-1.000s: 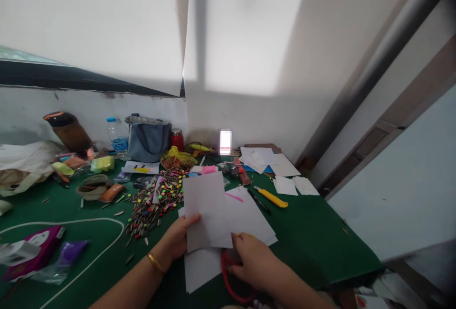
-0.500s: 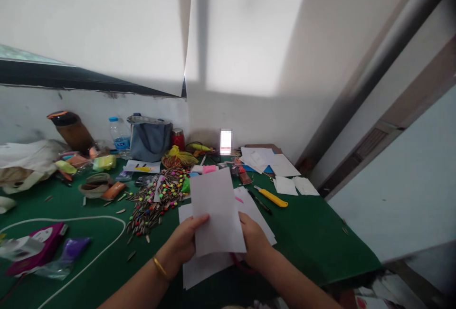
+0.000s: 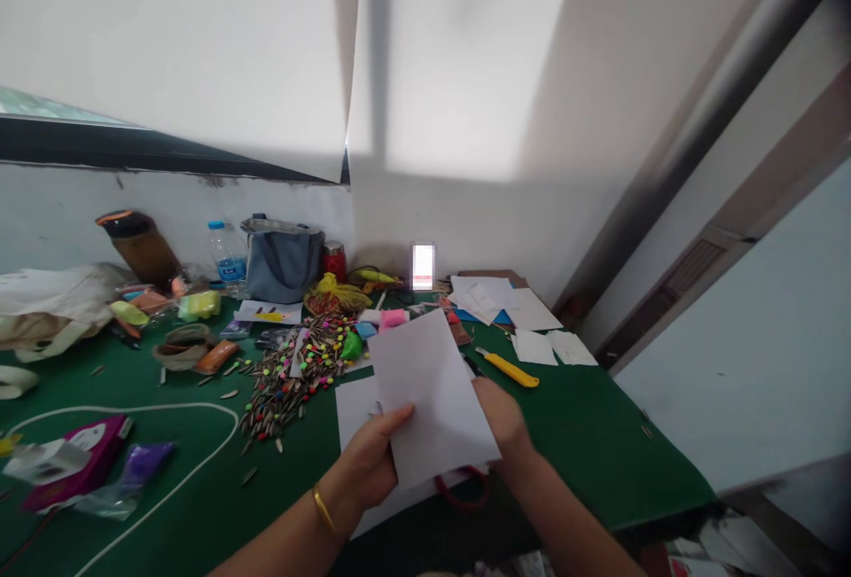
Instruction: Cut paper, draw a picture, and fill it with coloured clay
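Pinching the white sheet [image 3: 435, 386] with my left hand [image 3: 370, 457], I should avoid creasing it; my right hand [image 3: 505, 424] has its grip hidden.

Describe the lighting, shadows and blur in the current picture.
Head view: a bright patch on the white backdrop, with a dark vertical shadow band beside it; head view: the small upright rectangle glaring white and pixelated; head view: far upper right dark and blurred, while the held sheet is easily made out.
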`<action>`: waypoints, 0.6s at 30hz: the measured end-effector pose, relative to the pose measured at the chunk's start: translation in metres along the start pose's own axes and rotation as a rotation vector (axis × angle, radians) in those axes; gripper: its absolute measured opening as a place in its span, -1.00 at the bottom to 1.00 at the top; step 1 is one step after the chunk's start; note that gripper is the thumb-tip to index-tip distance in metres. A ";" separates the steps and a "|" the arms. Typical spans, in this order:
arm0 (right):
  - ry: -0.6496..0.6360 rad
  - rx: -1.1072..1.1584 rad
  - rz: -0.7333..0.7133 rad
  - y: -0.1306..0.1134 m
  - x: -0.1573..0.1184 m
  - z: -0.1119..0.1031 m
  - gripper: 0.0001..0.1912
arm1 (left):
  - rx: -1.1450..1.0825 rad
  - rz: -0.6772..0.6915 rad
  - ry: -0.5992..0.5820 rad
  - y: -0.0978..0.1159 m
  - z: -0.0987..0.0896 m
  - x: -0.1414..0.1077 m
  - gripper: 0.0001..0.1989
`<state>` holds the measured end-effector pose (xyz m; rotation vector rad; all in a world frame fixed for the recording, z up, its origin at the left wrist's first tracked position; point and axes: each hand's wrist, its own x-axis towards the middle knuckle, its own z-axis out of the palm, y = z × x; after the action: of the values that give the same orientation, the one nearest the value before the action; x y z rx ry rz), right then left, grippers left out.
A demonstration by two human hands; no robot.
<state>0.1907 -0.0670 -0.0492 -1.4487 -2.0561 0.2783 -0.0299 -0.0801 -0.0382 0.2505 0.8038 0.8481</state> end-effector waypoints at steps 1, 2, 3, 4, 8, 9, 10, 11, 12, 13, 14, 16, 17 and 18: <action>0.030 -0.113 0.095 0.012 0.000 -0.013 -0.76 | 0.008 0.039 0.003 0.005 -0.003 0.000 -0.54; 0.070 -0.232 0.186 0.024 -0.002 -0.025 -0.75 | 0.012 0.078 0.013 0.010 -0.007 0.000 -0.55; 0.131 -0.347 0.257 0.035 -0.004 -0.036 -0.74 | 0.013 0.116 0.033 0.016 -0.011 0.000 -0.57; 0.186 -0.431 0.315 0.043 -0.007 -0.044 -0.71 | 0.009 0.157 0.060 0.022 -0.015 0.000 -0.58; -0.018 -0.218 0.214 0.034 -0.025 -0.036 -0.65 | -0.015 0.292 0.176 0.041 -0.025 0.007 -0.55; -0.133 -0.102 0.154 0.022 -0.029 -0.027 -0.64 | -0.014 0.314 0.186 0.044 -0.026 0.009 -0.55; -0.246 -0.007 0.100 0.009 -0.033 -0.016 -0.59 | -0.012 0.335 0.189 0.046 -0.026 0.011 -0.55; -0.347 0.038 0.046 -0.005 -0.036 -0.005 -0.49 | -0.009 0.356 0.187 0.047 -0.026 0.013 -0.56; -0.407 0.034 0.016 -0.018 -0.038 0.005 -0.37 | -0.007 0.378 0.185 0.048 -0.026 0.015 -0.58; -0.432 0.005 0.009 -0.029 -0.038 0.013 -0.32 | -0.006 0.397 0.187 0.049 -0.026 0.017 -0.59; -0.452 -0.021 0.018 -0.038 -0.038 0.019 -0.30 | -0.007 0.410 0.190 0.049 -0.026 0.018 -0.60; -0.471 -0.064 0.041 -0.047 -0.035 0.024 -0.37 | -0.009 0.422 0.199 0.050 -0.028 0.019 -0.60; -0.473 -0.074 0.039 -0.048 -0.033 0.024 -0.44 | -0.011 0.419 0.200 0.051 -0.029 0.019 -0.60; -0.461 -0.082 0.027 -0.048 -0.032 0.023 -0.49 | -0.012 0.414 0.199 0.052 -0.031 0.019 -0.60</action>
<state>0.1470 -0.1104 -0.0553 -1.5737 -2.4328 0.5915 -0.0740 -0.0357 -0.0435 0.3321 0.9476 1.2820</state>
